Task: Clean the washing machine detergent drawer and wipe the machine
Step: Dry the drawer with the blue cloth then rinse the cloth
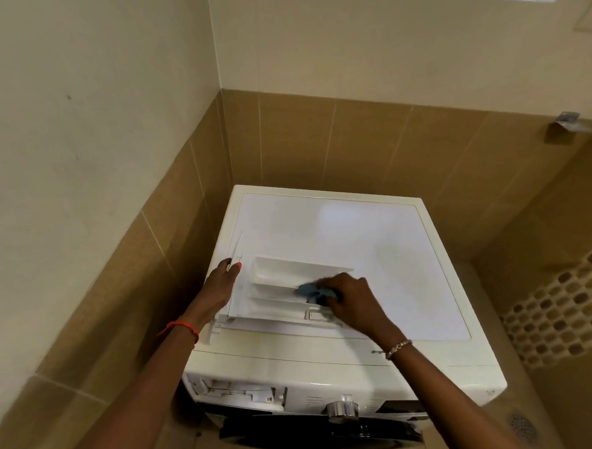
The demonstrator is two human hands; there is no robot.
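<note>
We find the left hand (pixel 222 279) gripping the detergent drawer (pixel 283 276) steady atop the washing machine (pixel 374 240), so the right hand (pixel 351 298), clutching a cloth (pixel 308 290), can scrub inside.

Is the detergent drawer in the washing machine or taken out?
Out. The white plastic detergent drawer lies on top of the white washing machine, and the front slot stands empty.

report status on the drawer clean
Left hand holds drawer on machine top. Right hand grips blue cloth inside it. No obstruction seen.
</note>
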